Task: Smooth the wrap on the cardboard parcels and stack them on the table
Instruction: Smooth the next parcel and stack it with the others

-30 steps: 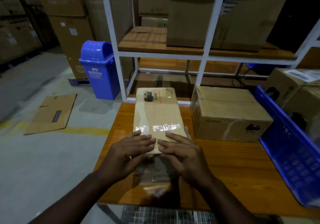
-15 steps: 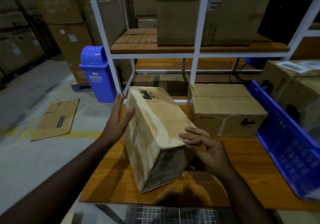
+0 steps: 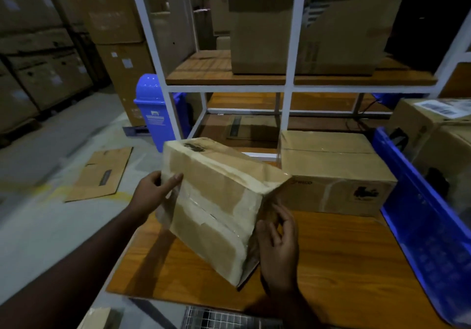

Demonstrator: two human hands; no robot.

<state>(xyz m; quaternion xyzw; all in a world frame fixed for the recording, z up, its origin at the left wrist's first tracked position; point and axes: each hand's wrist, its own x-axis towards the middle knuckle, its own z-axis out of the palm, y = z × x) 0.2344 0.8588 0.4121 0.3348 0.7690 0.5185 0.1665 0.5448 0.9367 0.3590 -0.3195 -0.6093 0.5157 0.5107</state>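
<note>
Crowding your wooden table, a blue crate lines the right and a taped cardboard box stands just behind the tilted wrapped parcel. Your left hand curls round its left edge; your right hand lays spread fingers on its end.

Two parcels, two hands, one bin

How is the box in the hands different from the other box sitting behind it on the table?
The held parcel is tipped up at an angle; the other box lies flat on the table. The left hand and right hand are on the held parcel; nobody touches the other box. The held parcel's wrap looks wrinkled and loose; the other box's looks smoother. Both are brown cardboard with a dark printed mark.
</note>
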